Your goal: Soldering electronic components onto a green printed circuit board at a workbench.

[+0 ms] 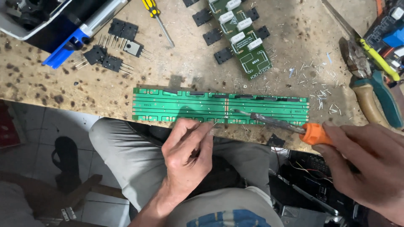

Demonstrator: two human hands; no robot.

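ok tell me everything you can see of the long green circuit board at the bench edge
The long green circuit board lies flat along the front edge of the worn wooden bench, solder side up, with pale traces running lengthwise and rows of pads. It looks like two panels joined near the middle. The soldering iron, orange-handled, in the right hand, rests its tip near that join. The left hand pinches thin solder wire at the board's near edge.
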